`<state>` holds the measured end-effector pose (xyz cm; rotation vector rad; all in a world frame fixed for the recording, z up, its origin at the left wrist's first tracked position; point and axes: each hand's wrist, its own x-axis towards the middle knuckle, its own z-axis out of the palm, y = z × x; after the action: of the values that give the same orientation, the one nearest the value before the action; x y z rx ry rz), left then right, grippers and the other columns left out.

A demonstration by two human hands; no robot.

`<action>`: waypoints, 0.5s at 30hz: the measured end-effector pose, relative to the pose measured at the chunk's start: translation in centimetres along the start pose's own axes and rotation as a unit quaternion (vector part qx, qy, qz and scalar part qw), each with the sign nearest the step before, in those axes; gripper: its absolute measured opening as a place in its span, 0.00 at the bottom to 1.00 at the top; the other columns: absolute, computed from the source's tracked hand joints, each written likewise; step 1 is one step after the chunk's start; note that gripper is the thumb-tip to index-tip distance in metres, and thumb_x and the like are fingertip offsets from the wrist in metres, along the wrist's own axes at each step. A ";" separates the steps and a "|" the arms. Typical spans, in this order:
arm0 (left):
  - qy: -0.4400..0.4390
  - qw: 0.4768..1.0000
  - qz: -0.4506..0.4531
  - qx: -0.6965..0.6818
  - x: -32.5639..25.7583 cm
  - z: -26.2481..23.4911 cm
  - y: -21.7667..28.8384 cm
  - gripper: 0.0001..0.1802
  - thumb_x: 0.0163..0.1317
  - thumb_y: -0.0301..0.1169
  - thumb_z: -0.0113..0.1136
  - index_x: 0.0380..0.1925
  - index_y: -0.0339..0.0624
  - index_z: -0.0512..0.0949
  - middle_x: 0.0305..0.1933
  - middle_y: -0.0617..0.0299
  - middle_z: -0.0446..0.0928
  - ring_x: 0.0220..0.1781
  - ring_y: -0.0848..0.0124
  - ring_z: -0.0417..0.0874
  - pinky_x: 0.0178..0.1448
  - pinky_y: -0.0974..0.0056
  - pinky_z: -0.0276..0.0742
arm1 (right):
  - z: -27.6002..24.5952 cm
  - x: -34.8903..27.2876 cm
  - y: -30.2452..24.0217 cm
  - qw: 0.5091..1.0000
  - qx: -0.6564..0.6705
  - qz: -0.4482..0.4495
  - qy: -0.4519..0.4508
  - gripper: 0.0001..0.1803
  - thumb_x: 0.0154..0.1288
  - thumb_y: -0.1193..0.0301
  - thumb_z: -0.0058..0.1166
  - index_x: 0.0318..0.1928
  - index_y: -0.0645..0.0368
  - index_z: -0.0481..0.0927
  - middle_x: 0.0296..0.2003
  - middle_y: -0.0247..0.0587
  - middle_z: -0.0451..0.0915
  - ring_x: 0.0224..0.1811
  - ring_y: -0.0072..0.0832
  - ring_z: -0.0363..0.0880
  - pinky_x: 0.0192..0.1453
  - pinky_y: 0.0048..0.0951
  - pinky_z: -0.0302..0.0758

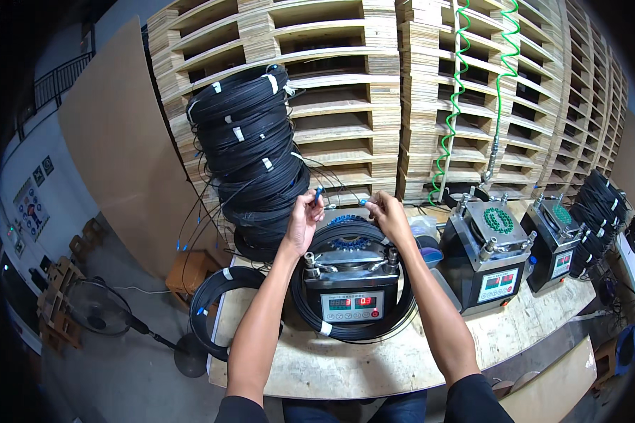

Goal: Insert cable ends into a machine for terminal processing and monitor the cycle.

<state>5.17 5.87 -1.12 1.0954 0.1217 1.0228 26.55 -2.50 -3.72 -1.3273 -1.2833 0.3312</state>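
My left hand is closed in a pinch on a blue cable connector, held up above the bench. Level with it, my right hand pinches a small blue piece; whether it is a connector or a cap is too small to tell. Between my forearms stands a black machine with a metal top, corner posts and a lit red and green display panel. A coil of black cable lies looped around this machine. A ring of blue connectors sits on its top.
A tall stack of black cable coils rises behind my left hand, with another coil at the bench's left edge. Two similar machines stand to the right. Wooden pallets line the back; a floor fan is at left.
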 end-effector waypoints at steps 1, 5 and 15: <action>0.003 1.000 0.001 -0.002 -0.1 -0.3 0.0 0.13 0.72 0.39 0.50 0.32 0.43 0.76 0.25 0.72 0.64 0.29 0.82 0.63 0.37 0.73 0.60 | -0.2 0.0 -0.3 0.999 -0.022 -0.021 0.018 0.10 0.72 0.72 0.61 0.40 0.69 0.78 0.21 0.41 0.75 0.23 0.24 0.71 0.30 0.31 0.71; -0.050 0.996 -0.009 0.077 -0.5 -1.2 -0.2 0.13 0.70 0.36 0.50 0.27 0.44 0.74 0.28 0.70 0.68 0.31 0.81 0.65 0.38 0.72 0.61 | -0.2 -0.4 -0.7 0.998 -0.028 -0.038 0.035 0.10 0.74 0.71 0.58 0.43 0.69 0.78 0.23 0.40 0.75 0.26 0.23 0.69 0.31 0.30 0.69; -0.118 0.989 0.002 0.089 -0.2 -2.0 0.1 0.14 0.64 0.32 0.49 0.20 0.42 0.66 0.26 0.67 0.64 0.29 0.79 0.63 0.35 0.72 0.58 | 0.2 0.3 -0.2 0.997 0.074 -0.032 0.017 0.08 0.75 0.71 0.58 0.43 0.64 0.78 0.26 0.24 0.70 0.27 0.14 0.63 0.30 0.22 0.62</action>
<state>3.96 7.09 -2.09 1.3717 0.0200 0.8897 26.42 -2.23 -3.45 -1.1600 -1.2463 0.3507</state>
